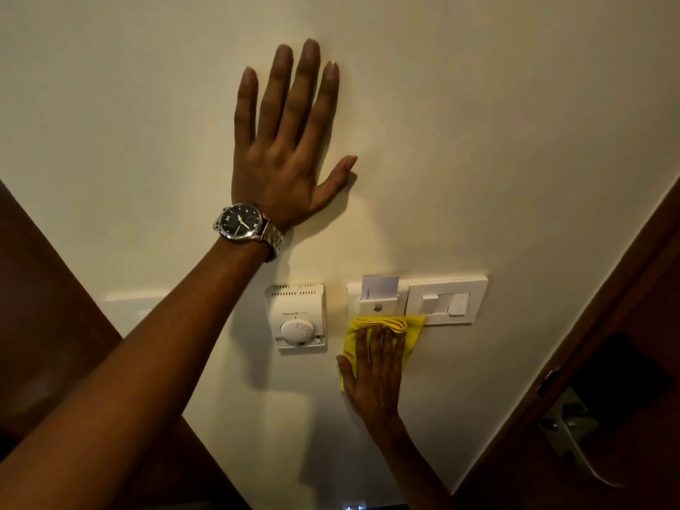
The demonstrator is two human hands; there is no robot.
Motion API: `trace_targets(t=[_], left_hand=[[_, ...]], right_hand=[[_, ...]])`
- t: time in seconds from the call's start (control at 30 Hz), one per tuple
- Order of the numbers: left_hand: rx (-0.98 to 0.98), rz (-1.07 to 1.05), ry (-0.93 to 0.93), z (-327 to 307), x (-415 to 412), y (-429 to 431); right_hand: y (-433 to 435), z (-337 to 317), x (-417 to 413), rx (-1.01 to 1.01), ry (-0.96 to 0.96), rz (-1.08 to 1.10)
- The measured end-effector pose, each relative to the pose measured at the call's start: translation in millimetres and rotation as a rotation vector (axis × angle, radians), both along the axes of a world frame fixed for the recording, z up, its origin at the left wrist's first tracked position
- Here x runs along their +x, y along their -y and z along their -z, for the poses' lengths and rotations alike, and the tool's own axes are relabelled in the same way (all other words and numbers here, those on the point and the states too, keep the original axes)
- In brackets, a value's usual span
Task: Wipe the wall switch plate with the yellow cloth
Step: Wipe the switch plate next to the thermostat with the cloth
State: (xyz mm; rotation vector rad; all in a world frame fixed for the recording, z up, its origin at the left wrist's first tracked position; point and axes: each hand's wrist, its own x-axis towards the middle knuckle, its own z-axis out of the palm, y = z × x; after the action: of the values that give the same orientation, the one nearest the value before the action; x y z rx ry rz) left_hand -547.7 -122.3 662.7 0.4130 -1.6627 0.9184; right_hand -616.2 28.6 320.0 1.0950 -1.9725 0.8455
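A white wall switch plate [447, 300] is fixed to the cream wall, joined on its left to a key-card holder [379, 301] with a white card standing in it. My right hand [375, 373] presses the yellow cloth [414, 331] flat against the wall; the cloth covers the lower left corner of the plate, just under the card holder. Fingers lie on top of the cloth. My left hand [290, 141], with a metal wristwatch, rests flat on the bare wall above and to the left, fingers spread, holding nothing.
A white round-dial thermostat [297, 318] sits on the wall left of the cloth. A dark wooden door frame [574, 369] with a metal door handle [574, 436] runs along the right. Dark wooden panelling [44, 325] lies at the left.
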Motion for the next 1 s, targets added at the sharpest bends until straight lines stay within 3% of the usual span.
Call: trace_targets(t=[0.17,0.53,0.67,0.87,1.0], left_hand=[[-0.024,0.015,-0.011,-5,-1,1],[-0.018,-0.007,0.01,-6,-4,-4],[-0.003,-0.016,0.009,0,1,-1],[-0.015,-0.031,0.014,1,3,-4],[-0.034,0.006,-0.006,-3,0,-2]], right_hand=[[15,-28,-8,-0.09,0.027,0.004],[-8,-17,-18,0.008,-0.07,-0.051],[8,-25,-10,-0.04,0.024,-0.017],[-1,-6,-8,-0.003,-0.077,-0.04],[10,-25,-12,-0.041,0.004,-0.026]])
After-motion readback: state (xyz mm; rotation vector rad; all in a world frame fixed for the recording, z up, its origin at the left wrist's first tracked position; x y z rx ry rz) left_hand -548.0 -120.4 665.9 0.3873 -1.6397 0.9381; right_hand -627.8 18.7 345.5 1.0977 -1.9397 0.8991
